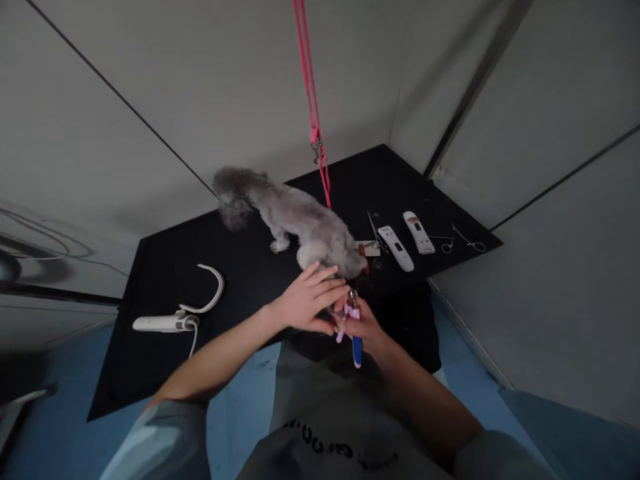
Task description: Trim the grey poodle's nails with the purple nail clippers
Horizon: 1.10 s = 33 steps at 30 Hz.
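Note:
A grey, short-clipped dog (300, 213) stands on the black table, its head low and turned toward my body. My left hand (315, 300) is at the dog's front leg, fingers stretched forward, with thumb and forefinger around a paw that is mostly hidden. In my right hand (367, 327) is a pair of nail clippers (357, 347) with pink and blue handles. The metal head of the clippers points up beside my left fingertips. Whether the blades touch a nail cannot be made out.
A pink leash (307, 73) hangs down to the dog. Two white hair clippers (396, 249) and several scissors (470, 241) lie on the table (260, 280) at right. At left lies a white corded device (163, 324) with a curved arm. Walls stand behind and right.

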Tool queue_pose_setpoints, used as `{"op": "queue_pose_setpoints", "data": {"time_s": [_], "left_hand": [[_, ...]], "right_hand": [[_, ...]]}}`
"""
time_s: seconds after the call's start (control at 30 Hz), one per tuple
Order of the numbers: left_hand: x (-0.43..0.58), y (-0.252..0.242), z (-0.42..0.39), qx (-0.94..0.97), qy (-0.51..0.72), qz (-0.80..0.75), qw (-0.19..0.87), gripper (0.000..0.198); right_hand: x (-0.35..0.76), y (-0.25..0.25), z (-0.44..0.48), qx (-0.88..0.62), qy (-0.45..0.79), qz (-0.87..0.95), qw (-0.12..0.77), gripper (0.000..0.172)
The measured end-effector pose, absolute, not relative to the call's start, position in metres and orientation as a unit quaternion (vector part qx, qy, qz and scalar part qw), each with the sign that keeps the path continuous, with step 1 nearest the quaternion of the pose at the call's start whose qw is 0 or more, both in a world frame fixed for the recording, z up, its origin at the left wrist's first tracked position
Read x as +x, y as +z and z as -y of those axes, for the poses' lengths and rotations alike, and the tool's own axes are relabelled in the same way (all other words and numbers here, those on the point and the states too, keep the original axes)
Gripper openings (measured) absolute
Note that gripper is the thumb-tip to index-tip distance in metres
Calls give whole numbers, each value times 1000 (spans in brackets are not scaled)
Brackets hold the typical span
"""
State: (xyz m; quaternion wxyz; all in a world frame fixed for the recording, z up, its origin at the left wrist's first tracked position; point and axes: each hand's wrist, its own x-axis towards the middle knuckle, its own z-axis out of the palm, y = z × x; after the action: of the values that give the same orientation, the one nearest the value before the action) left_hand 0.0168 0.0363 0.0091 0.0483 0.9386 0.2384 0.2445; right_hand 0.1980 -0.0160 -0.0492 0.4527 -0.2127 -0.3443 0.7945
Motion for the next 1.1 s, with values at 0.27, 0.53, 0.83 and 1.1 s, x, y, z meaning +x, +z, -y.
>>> {"op": "queue_pose_setpoints", "data": {"time_s": [0.27,0.53,0.83,1.1], "left_hand": [[45,-2,-69,983,124,-125,56,58],[48,23,-76,900,224,-255,272,20],[39,38,-85,849,253,-299,355,24],[37,28,-79,882,253,-297,264,23]], "right_hand": [[227,-46,22,-175,832,241,468,31],[241,-60,27,-387,807,78,439,39],[253,-74,-58,-560,620,276,476,48],[253,-13,-18,-531,251,654,476,34]]}}
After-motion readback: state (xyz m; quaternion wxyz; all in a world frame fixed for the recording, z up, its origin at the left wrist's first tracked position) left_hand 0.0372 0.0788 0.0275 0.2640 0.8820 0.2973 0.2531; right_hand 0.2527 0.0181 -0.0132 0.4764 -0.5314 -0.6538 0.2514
